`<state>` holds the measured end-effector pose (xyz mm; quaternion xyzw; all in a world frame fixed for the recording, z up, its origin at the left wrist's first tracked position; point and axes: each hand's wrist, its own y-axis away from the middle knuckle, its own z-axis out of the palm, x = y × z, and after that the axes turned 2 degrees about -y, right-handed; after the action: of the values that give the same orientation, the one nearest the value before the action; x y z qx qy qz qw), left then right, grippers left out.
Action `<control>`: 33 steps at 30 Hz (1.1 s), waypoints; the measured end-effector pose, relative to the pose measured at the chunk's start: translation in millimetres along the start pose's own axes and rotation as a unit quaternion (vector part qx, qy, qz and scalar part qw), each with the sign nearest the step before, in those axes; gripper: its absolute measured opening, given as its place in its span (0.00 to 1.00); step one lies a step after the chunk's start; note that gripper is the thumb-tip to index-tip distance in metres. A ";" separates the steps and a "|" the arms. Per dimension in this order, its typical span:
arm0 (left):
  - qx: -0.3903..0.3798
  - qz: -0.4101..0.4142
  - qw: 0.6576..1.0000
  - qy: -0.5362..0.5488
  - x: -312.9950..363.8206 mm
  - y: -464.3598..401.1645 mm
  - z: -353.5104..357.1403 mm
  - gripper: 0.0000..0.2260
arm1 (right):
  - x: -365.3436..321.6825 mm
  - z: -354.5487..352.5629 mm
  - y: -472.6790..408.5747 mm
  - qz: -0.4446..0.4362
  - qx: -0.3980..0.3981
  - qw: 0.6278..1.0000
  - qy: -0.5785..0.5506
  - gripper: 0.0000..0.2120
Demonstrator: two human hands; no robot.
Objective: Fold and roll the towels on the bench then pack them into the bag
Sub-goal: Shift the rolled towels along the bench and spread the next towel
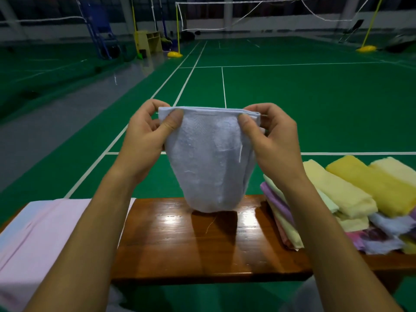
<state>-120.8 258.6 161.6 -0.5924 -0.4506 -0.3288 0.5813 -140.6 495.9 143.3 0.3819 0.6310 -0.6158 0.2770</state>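
A pale blue towel (209, 163), folded in layers, hangs in the air above the wooden bench (202, 248), its lower edge just touching the bench top. My left hand (146, 138) pinches its upper left corner between thumb and fingers. My right hand (270, 140) pinches the upper right corner the same way. A pile of yellow, purple, pink and white towels (342, 199) lies on the right end of the bench. A pink bag or cloth (38, 239) covers the left end; I cannot tell which.
The bench stands on a green badminton court (292, 97) with white lines. Nets, yellow posts (177, 30) and a blue umpire chair (101, 30) stand far behind. The varnished middle of the bench shows bare wood under the towel.
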 end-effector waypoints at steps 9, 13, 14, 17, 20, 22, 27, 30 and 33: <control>-0.056 0.006 0.998 0.042 26.4 26.5 -4.3 0.09 | -45.3 -26.5 15.4 0.023 -0.042 0.998 -0.028 0.05; -0.068 -0.074 0.995 0.011 -2.0 17.0 -9.5 0.09 | -3.5 -16.3 10.8 0.085 -0.056 0.994 0.038 0.02; -0.069 -0.102 0.992 -0.020 -18.3 13.7 -8.8 0.09 | 15.9 -10.6 9.7 0.099 -0.062 0.991 0.069 0.03; -0.067 -0.176 0.978 -0.093 -88.3 6.0 -4.3 0.11 | 83.8 8.4 12.0 0.164 -0.083 0.975 0.129 0.06; -0.059 -0.209 0.960 -0.175 -159.0 0.4 2.6 0.13 | 143.2 27.6 20.9 0.202 -0.099 0.955 0.192 0.07; -0.048 -0.207 0.945 -0.246 -192.9 -2.4 7.6 0.14 | 170.0 39.7 24.4 0.217 -0.091 0.947 0.219 0.07; -0.013 -0.201 0.913 -0.356 -225.8 -16.4 14.6 0.14 | 210.2 60.5 26.8 0.240 -0.043 0.951 0.192 0.05; 0.002 -0.200 0.927 -0.319 -238.5 -27.0 17.8 0.15 | 224.7 65.9 25.3 0.241 -0.034 0.955 0.169 0.04; 0.006 -0.212 0.932 -0.294 -246.5 -30.0 18.9 0.13 | 228.4 68.3 21.7 0.236 -0.035 0.958 0.156 0.06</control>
<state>-243.9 237.4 -53.9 -0.5498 -0.7185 -0.2532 0.3427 -257.7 459.4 -62.2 0.6013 0.5794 -0.4432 0.3260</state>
